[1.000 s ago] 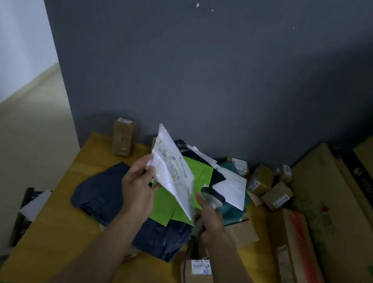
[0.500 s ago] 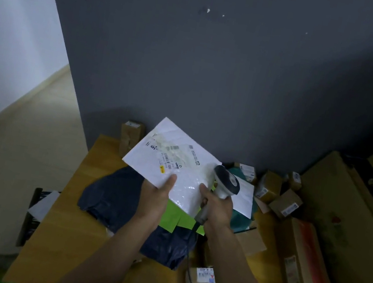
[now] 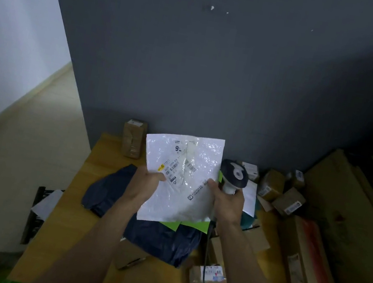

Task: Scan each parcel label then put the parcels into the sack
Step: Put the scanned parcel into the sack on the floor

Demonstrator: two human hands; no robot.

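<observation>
- Mailer (image 3: pixel 180 182), white and crinkled, is held up above the table (image 3: pixel 99 163), its label side facing the camera with barcodes showing.
- Left hand (image 3: pixel 144 183) pinches the mailer's left edge, thumb on the front.
- Right hand (image 3: pixel 229 203) is wrapped round the scanner (image 3: pixel 234 174) handle, and its thumb presses the mailer's right edge.
- The scanner head sits just beside that edge, and its cable (image 3: pixel 207 249) trails down toward the camera.
- Navy bag (image 3: pixel 162 244) and green parcel (image 3: pixel 173 225) lie on the table beneath the mailer.
- Small boxes (image 3: pixel 288 203) cluster by the wall on the right.
</observation>
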